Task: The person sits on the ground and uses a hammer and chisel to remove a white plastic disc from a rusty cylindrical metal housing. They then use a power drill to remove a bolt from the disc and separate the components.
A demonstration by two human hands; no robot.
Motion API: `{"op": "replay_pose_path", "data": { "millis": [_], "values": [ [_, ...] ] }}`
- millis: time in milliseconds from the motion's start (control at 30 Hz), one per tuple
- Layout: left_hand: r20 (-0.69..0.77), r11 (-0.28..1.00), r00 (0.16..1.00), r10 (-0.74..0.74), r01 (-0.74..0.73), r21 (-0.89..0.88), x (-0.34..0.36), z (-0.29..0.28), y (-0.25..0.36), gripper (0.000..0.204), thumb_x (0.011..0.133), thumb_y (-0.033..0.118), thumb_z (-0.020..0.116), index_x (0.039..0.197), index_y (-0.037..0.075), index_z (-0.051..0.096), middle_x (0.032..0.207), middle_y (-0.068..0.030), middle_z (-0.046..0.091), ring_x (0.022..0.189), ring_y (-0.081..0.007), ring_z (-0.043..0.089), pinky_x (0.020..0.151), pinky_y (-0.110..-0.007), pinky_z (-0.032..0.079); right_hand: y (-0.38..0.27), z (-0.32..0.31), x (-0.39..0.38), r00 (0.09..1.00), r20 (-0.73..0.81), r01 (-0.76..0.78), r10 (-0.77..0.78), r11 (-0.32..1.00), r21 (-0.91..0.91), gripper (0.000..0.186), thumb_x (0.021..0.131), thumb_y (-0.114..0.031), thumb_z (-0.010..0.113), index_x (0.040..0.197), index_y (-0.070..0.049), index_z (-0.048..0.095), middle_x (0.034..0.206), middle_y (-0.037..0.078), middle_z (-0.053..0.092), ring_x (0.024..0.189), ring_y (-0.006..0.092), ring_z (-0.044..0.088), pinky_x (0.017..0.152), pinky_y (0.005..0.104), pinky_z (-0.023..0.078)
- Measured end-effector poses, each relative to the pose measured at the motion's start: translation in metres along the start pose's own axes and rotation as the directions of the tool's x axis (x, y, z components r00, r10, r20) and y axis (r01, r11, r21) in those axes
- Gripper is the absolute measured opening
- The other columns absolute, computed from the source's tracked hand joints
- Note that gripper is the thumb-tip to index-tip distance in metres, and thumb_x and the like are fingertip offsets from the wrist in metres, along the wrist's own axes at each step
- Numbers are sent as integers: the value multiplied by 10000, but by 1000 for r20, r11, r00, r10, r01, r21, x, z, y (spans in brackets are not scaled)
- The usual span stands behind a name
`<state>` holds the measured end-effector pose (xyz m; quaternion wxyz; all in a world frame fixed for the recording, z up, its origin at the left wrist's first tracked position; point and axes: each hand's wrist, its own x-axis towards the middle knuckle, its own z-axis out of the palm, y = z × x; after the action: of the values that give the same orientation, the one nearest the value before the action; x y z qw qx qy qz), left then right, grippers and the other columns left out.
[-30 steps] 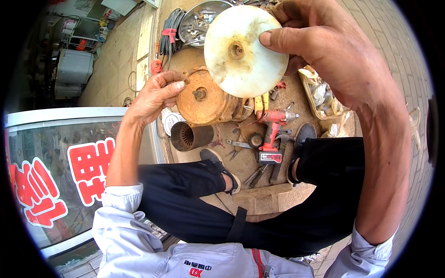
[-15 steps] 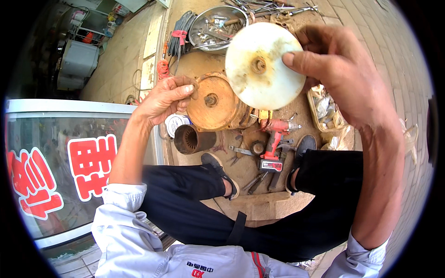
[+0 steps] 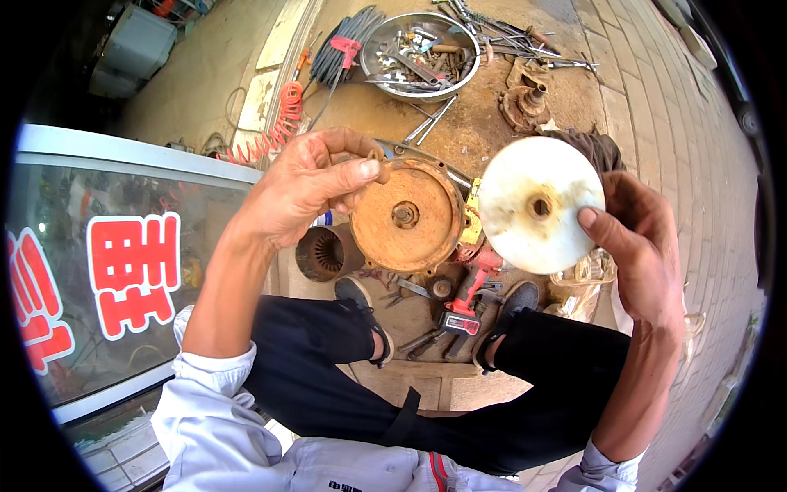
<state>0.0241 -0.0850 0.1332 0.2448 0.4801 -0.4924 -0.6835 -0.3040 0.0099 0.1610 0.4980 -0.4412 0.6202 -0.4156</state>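
My right hand (image 3: 643,246) grips a white round plastic disc (image 3: 525,189) by its right edge, thumb on the face. Brown grime surrounds the hole in the disc's middle. In my left hand (image 3: 316,184), thumb and fingers pinch a small rusty ring-like part (image 3: 379,166), partly covered by the fingers. Just below and right of that hand stands a rusty round motor housing (image 3: 430,209), its flat face up and a shaft end (image 3: 405,215) at its centre. The disc is held up to the right of the housing, apart from it.
A hollow metal cylinder (image 3: 328,250) lies left of the housing, a red cordless impact driver (image 3: 474,287) between my feet. Farther off are a metal bowl of tools (image 3: 385,45), a coiled cable (image 3: 340,49), a rusty flanged part (image 3: 525,107) and scattered wrenches. A glass cabinet (image 3: 123,271) stands left.
The view has shifted. The white disc has moved right and down, away from over the housing, so the housing's face shows more fully. My left hand still pinches the small part.
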Motion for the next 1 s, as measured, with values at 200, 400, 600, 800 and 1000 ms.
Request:
{"op": "replay_pose_path", "data": {
  "millis": [200, 400, 600, 800, 1000],
  "values": [
    [-4, 996, 1000, 14, -14, -84, -1, -10, -3, 308, 948, 163, 751, 1169, -17, 633, 992, -103, 704, 670, -72, 565, 543, -207, 425, 10, 3, 19, 997, 41, -58, 60, 998, -33, 293, 877, -102, 782, 1072, 74, 651, 944, 67, 698, 888, 119, 628, 816, 270, 494],
    [-55, 995, 998, 27, -32, -99, 6, -23, -7, 311, 934, 130, 759, 1162, -33, 627, 985, -119, 699, 665, -76, 565, 537, -212, 433, 16, 10, 43, 993, 55, -106, 109, 993, -57, 331, 882, -150, 775, 1103, 66, 655, 1006, 71, 704, 931, 125, 629, 867, 262, 477],
    [-82, 994, 996, 18, -27, -110, 12, -38, -11, 340, 901, 123, 788, 1158, -29, 626, 1004, -136, 706, 686, -69, 592, 562, -197, 478, 14, 28, 63, 992, 45, -121, 122, 992, -20, 303, 883, -106, 790, 1086, 73, 653, 974, 69, 701, 913, 129, 632, 822, 263, 486],
    [-76, 996, 996, 53, -58, -73, 19, -43, -17, 357, 881, 99, 793, 1175, -21, 629, 1032, -146, 723, 733, -71, 643, 612, -187, 544, 14, 34, 75, 990, 41, -137, 139, 990, -46, 297, 875, -109, 800, 1064, 63, 648, 920, 35, 651, 854, 107, 582, 782, 260, 467],
    [-61, 993, 998, 6, -13, -115, 25, -46, -14, 353, 875, 88, 795, 1170, -20, 635, 1017, -137, 728, 759, -79, 665, 630, -194, 559, 18, 34, 81, 989, 39, -142, 143, 990, -27, 294, 870, -131, 819, 1018, 46, 637, 875, 0, 599, 842, 94, 555, 758, 238, 451]
  ]
}}
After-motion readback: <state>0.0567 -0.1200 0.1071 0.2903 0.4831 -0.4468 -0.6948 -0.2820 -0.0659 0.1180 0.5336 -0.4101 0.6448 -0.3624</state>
